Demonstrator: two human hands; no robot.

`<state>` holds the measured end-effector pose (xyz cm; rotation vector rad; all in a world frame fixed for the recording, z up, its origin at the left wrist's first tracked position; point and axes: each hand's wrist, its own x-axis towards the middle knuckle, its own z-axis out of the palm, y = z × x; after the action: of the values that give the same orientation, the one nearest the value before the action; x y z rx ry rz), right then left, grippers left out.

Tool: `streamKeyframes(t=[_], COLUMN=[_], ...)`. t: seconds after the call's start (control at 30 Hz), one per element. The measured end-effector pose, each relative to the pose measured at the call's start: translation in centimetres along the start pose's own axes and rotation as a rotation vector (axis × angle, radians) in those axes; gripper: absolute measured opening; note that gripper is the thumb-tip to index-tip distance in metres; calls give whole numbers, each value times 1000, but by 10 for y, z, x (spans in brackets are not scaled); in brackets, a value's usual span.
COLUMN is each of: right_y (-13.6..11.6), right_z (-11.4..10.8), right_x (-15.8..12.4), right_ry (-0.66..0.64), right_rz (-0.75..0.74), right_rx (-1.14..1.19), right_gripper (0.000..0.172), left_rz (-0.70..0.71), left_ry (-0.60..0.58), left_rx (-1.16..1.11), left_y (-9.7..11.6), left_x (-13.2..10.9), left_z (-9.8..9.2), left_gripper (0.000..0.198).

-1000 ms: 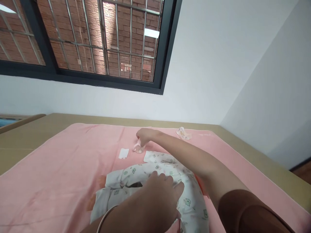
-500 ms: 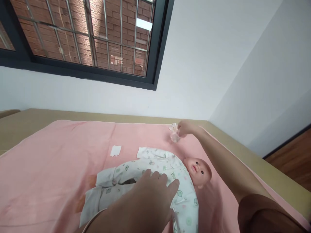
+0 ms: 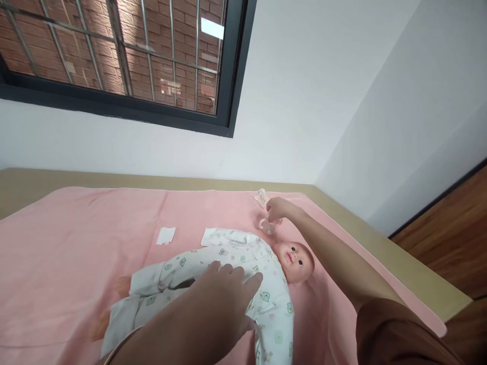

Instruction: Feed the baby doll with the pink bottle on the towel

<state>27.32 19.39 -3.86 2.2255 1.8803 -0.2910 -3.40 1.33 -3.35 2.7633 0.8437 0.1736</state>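
Note:
A baby doll [image 3: 292, 261] in white printed clothes lies on its back across a pink sheet, head to the right. My left hand [image 3: 224, 299] rests over the doll's middle, fingers apart and holding nothing; it hides part of the clothes. Beyond the doll's head, my right hand [image 3: 280, 209] is closed in a pinch. From its fingers hangs what looks like a clear pinkish pacifier [image 3: 266, 226] with a ring. Just behind those fingers is a small white printed piece [image 3: 261, 197]; whether it joins the pacifier I cannot tell.
The pink sheet [image 3: 95, 238] covers a tan padded surface [image 3: 342, 223] against the white wall. A small white square [image 3: 166, 235] lies on the sheet beyond the doll's legs. A dark-framed window [image 3: 224, 76] with bars is above, and wood panelling [image 3: 449, 233] stands at right.
My view has turned slightly right, so everything sits further left. My right hand has brought the pacifier a little closer to the doll's head. My left hand stays on the doll.

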Motion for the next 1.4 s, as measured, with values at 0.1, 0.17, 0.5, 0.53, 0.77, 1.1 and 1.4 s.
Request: streamKeyframes(t=[0.1, 0.17, 0.5, 0.53, 0.77, 1.1, 1.4], right_y=[0, 7, 90, 91, 97, 58, 26], right_z=[-10, -19, 38, 53, 115, 135, 142], right_x=[-8, -16, -35, -35, -38, -134, -142], right_ry=[47, 80, 172, 132, 184, 540, -87], right_rz=[32, 67, 274, 267, 66, 306, 111], right_rx=[91, 200, 567, 542, 460, 1794, 2292], right_gripper=[52, 50, 55, 57, 56, 38, 48], left_rz=[13, 19, 8, 8, -61, -156, -184], left_ry=[50, 101, 182, 161, -61, -28, 145], left_rx=[4, -9, -73, -67, -28, 14, -170], left_y=[-7, -13, -18, -16, -16, -18, -33], left_x=[-2, -4, -6, -5, 5, 60, 99], left_z=[7, 11, 12, 10, -3, 38, 66], left_gripper=[45, 45, 38, 39, 49, 78, 39])
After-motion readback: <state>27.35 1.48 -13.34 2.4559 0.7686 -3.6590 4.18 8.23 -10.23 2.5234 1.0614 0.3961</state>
